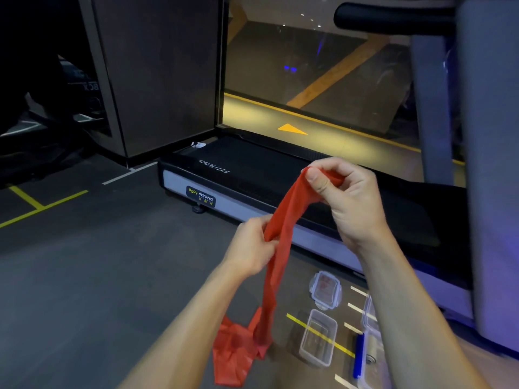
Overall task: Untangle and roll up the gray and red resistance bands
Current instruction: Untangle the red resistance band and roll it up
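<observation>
Hands hold the red band point(283, 237) up in front of the treadmill point(241, 175): the right hand point(345, 197) pinches its top end, and the left hand point(252, 245) grips it lower down. The rest hangs to the floor point(84, 276), where its tail lies bunched beside a clear box point(318, 338) and a lid point(325, 289).

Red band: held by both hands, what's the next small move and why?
Probably slide the left hand down the red band to flatten it. The right hand pinches the top end, the band hangs bunched between the hands, and its lower part lies crumpled on the floor, so rolling seems premature.
</observation>
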Demonstrator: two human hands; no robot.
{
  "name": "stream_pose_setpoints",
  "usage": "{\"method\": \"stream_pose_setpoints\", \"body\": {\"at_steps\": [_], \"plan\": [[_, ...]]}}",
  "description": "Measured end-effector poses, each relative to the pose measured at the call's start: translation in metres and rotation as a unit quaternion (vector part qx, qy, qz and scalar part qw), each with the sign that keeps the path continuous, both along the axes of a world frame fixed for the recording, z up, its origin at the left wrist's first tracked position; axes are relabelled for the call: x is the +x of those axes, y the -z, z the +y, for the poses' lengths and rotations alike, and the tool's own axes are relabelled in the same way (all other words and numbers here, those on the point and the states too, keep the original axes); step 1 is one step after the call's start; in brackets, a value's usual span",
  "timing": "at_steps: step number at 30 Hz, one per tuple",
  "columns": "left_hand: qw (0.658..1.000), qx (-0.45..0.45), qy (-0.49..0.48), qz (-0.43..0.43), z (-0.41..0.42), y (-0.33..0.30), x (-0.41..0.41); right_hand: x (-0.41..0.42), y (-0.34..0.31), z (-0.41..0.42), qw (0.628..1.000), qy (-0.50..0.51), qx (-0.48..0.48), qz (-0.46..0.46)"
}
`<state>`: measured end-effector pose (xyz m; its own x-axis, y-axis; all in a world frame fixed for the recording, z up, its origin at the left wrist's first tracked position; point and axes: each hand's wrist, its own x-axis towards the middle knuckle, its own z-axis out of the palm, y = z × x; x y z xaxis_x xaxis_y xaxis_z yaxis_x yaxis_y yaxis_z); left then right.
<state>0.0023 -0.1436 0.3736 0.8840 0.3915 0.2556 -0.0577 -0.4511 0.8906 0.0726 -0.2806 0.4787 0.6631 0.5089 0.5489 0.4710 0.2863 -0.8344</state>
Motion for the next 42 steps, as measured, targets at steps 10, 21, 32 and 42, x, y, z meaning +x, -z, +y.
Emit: {"method": "stream_pose_setpoints", "body": {"at_steps": [10, 21, 32, 42], "plan": [[0.971, 0.207, 0.068, 0.097, 0.038, 0.037, -0.005, 0.015, 0.022, -0.002, 0.99, 0.138, 0.017, -0.001], [0.998, -0.033, -0.01, -0.045, 0.025, 0.053, 0.002, 0.013, 0.013, 0.006, 0.988, 0.151, -0.012, -0.033], [0.97, -0.176, -0.038, -0.161, 0.006, 0.043, 0.006, 0.014, 0.02, 0.0, 0.987, 0.153, -0.022, -0.035], [0.978, -0.159, 0.06, -0.124, -0.003, 0.055, 0.016, 0.014, 0.017, 0.0, 0.991, 0.129, -0.022, -0.027]]}}
